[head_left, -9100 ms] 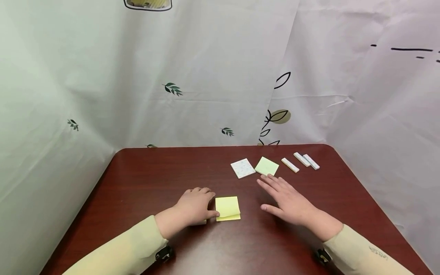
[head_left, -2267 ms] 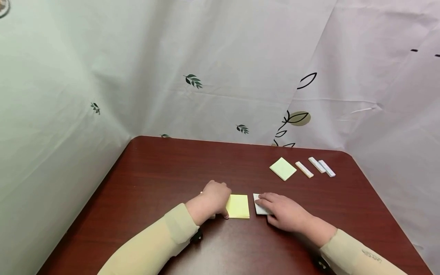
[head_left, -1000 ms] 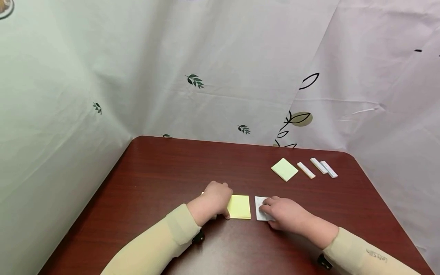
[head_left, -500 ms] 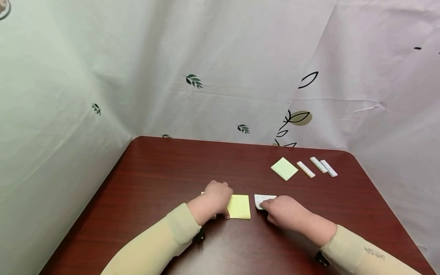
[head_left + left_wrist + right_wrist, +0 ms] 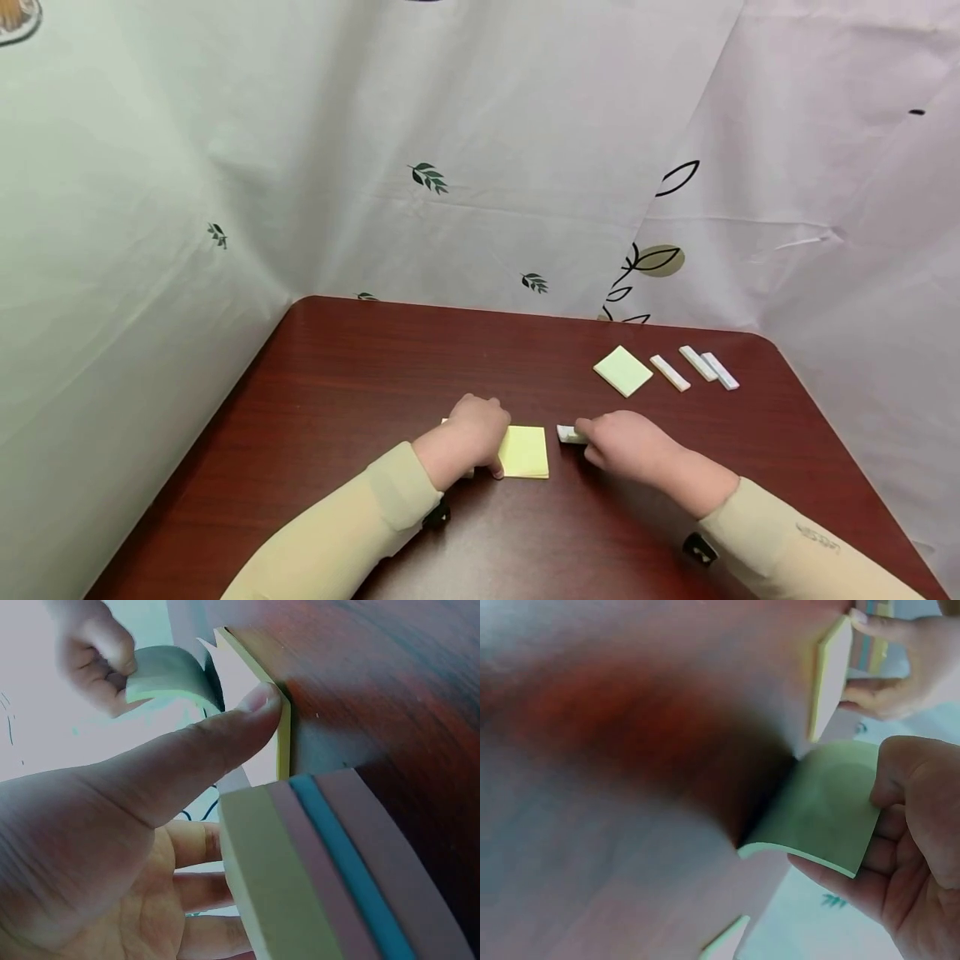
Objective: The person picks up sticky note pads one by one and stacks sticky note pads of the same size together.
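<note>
My right hand [image 5: 630, 446] pinches a pale sticky note pad [image 5: 570, 434], white-looking from above and greenish in the right wrist view. The pad [image 5: 832, 802] is curved, its one side raised off the table and the opposite edge down near the tabletop. To its left lies a yellow sticky note pad [image 5: 525, 452]. My left hand [image 5: 476, 429] holds that pad's left side, thumb at the near corner and a finger farther back. Beneath and beside the left palm sits a thick block with coloured layers [image 5: 307, 877], mostly hidden in the head view.
A light green note pad [image 5: 623, 371] lies toward the back right of the brown table [image 5: 360, 367]. Right of it are a slim off-white strip [image 5: 670, 372] and two more strips [image 5: 697, 363], side by side. A pale patterned curtain [image 5: 480, 167] surrounds the table.
The pale pad, earlier flat at the back, came forward beside the yellow pad. Within the last second my right hand has bent it upward. My left hand has stayed on the yellow pad.
</note>
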`<state>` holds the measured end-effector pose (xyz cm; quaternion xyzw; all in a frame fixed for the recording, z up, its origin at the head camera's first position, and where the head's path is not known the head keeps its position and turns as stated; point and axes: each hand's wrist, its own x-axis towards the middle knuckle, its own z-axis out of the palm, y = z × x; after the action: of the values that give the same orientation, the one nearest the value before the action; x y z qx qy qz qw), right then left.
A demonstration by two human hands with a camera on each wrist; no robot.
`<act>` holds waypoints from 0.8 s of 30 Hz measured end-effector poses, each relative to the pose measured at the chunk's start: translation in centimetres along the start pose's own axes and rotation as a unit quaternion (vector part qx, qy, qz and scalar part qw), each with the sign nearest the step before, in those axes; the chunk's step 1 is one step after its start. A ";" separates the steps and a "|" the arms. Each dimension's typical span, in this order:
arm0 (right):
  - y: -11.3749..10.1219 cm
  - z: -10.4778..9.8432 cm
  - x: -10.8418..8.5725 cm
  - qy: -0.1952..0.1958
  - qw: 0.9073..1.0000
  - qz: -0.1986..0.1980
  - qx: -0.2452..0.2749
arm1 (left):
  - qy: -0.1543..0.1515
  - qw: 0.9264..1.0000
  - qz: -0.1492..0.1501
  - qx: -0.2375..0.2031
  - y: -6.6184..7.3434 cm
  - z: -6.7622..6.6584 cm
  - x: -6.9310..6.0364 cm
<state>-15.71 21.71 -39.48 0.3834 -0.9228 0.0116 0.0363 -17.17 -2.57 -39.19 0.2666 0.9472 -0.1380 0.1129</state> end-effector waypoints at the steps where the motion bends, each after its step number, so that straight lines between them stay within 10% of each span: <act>1: 0.1 -0.2 0.0 0.001 1.000 0.004 0.001 | -0.002 1.000 0.000 0.002 0.0 -0.1 0.0; 12: 0.9 -1.7 0.2 -0.019 0.997 0.056 0.046 | -0.001 1.000 -0.001 -0.002 0.0 -0.2 -0.2; 24: 2.6 -0.1 1.5 -0.129 0.962 0.093 0.221 | -0.013 1.000 -0.002 0.012 0.1 -0.2 0.0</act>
<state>-18.56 22.46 -39.29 0.2927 -0.9257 0.1689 -0.1697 -17.15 -2.38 -39.06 0.2643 0.9444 -0.1531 0.1214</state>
